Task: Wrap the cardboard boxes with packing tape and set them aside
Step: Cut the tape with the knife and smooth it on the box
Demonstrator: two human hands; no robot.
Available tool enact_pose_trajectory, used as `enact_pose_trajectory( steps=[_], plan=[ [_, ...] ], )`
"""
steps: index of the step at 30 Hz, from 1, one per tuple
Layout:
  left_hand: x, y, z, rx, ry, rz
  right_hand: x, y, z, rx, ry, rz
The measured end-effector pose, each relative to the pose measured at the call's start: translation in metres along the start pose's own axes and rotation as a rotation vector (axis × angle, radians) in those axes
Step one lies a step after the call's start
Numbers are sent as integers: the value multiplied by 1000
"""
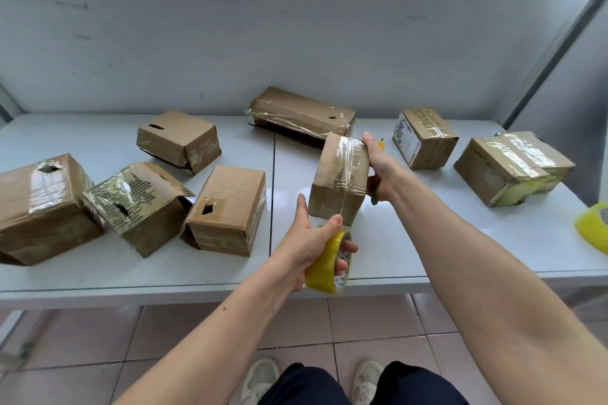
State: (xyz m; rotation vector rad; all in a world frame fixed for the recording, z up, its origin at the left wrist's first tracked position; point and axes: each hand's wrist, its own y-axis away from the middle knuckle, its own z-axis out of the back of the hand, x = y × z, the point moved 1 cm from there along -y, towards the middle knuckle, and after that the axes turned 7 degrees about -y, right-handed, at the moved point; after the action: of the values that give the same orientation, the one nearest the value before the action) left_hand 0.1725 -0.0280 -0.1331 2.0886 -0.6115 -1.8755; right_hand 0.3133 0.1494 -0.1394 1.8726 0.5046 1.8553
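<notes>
White table point(427, 240) against a grey wall. Right hand point(381, 168) grips the small cardboard box point(339, 177) on its right side, box lifted above the table. Left hand point(306, 243) just below it clutches the yellow tape roll point(329, 263), a strip running up to the box. Other boxes sit left point(227, 207) and right point(513, 164); a second roll point(594, 227) at the right edge.

Both bare forearms reach forward. The left hand point(311, 240) curls around a tape roll point(329, 261), thumb up and fingers through its core. The right hand point(378, 168) grips a small box point(339, 177) from its right side.
</notes>
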Motion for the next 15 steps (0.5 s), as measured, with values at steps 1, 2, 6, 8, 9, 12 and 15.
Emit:
enact_pose_trajectory(
  steps=[1,2,6,8,9,12,15],
  plan=[
    [1,-1,0,-2,12,5,-3,-2,-1,11,27,-18],
    [1,-2,0,1,12,8,-6,-4,-1,14,48,-32],
    [-1,-5,-5,18,8,14,-5,3,-5,-126,246,94],
    [1,-7,-9,-1,17,16,1,5,-1,-346,592,365],
    [1,-9,-10,-11,22,15,5,9,-1,-443,769,515],
    [3,-11,-13,-28,45,13,8,28,-9,-518,1036,872],
    [6,-13,-13,-39,64,13,-9,33,-21,-424,1211,919]
  ],
)
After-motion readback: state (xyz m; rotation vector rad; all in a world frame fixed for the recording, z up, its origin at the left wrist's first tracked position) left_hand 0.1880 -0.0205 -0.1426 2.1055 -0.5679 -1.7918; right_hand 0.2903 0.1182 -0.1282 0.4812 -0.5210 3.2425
